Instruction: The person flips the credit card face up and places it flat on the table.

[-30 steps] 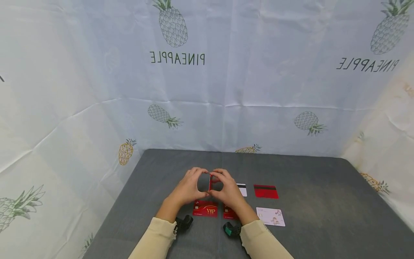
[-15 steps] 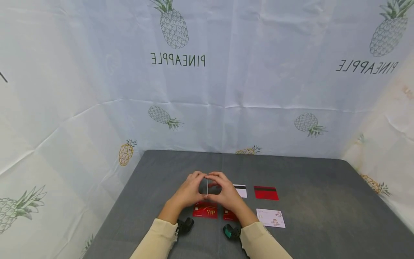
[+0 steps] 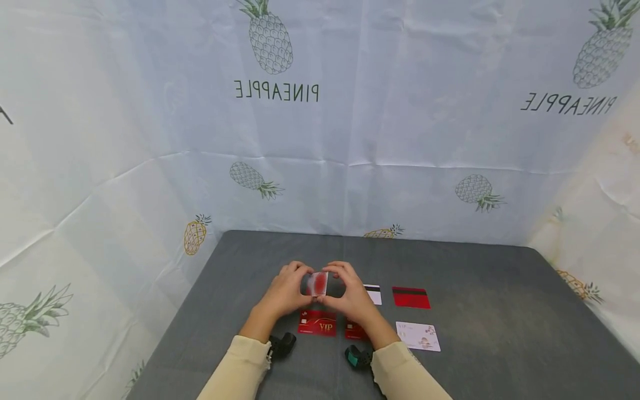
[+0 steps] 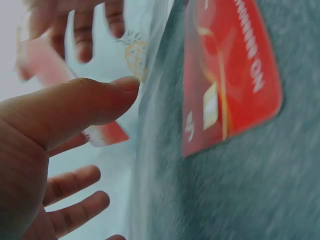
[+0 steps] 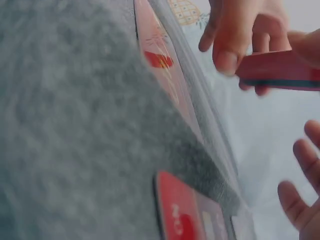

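Observation:
A red and white plastic card point(image 3: 317, 284), blurred and turned at an angle, is held above the table between both hands. My left hand point(image 3: 287, 291) pinches it from the left, the thumb crossing over it in the left wrist view. From the other side my right hand point(image 3: 349, 291) pinches it with thumb and fingers. In the right wrist view the held card point(image 5: 280, 70) shows a red face with a dark stripe. Below the hands lies a red VIP card point(image 3: 317, 323). Another red card point(image 3: 354, 330) is partly hidden under my right wrist.
Right of my hands lie a white card point(image 3: 373, 294) with a black stripe, a red card point(image 3: 411, 297) with a dark stripe, and a pale VIP card point(image 3: 418, 336). The grey table point(image 3: 480, 289) backs onto a pineapple-print cloth point(image 3: 400, 122).
The held card was edge-on to the head camera and now turns a red and white face toward it. The hands have shifted slightly apart. The cards on the table have not moved.

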### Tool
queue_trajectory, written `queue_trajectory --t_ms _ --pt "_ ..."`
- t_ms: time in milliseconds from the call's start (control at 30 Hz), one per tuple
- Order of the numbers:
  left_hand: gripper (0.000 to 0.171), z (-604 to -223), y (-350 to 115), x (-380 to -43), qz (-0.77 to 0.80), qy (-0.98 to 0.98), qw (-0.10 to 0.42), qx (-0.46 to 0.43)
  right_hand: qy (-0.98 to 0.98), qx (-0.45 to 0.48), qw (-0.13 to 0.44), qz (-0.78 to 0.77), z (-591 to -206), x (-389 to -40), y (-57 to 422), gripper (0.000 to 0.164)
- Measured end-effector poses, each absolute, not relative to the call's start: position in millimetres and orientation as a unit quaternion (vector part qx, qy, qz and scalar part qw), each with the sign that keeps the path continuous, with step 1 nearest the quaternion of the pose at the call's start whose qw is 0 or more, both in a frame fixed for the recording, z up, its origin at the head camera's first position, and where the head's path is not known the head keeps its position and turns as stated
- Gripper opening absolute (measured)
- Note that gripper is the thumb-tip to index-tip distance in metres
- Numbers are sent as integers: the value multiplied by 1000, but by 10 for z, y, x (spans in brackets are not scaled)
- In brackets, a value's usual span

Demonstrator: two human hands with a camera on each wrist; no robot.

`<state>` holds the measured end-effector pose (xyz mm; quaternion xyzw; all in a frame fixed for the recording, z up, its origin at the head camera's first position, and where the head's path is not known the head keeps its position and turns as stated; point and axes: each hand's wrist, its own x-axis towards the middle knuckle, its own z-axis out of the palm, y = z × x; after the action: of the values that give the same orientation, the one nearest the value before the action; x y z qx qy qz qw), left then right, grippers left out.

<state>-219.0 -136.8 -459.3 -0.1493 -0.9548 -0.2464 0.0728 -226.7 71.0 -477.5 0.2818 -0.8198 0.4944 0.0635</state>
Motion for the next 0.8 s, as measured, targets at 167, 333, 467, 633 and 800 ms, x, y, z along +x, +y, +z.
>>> queue_trajectory --t_ms 167,333,467,633,800 --pt "56 -4577 -1433 -2207 -261 -954 77 -127 -860 221 65 456 -4835 -2303 738 57" --pt "56 -4559 -1444 -2194 -272 -951 70 -126 -884 188 55 424 -4877 -2323 752 53" --pt "55 -4576 -1445 -2197 -280 -950 60 -127 -895 182 47 405 -4902 -2342 767 53" --pt "58 -4616 -1475 -2214 -281 -950 17 -136 -902 190 27 386 -4906 -2368 801 53" --pt "63 -4629 -1508 -2231 -282 -950 -25 -129 -899 199 20 390 -4885 -2386 830 53"
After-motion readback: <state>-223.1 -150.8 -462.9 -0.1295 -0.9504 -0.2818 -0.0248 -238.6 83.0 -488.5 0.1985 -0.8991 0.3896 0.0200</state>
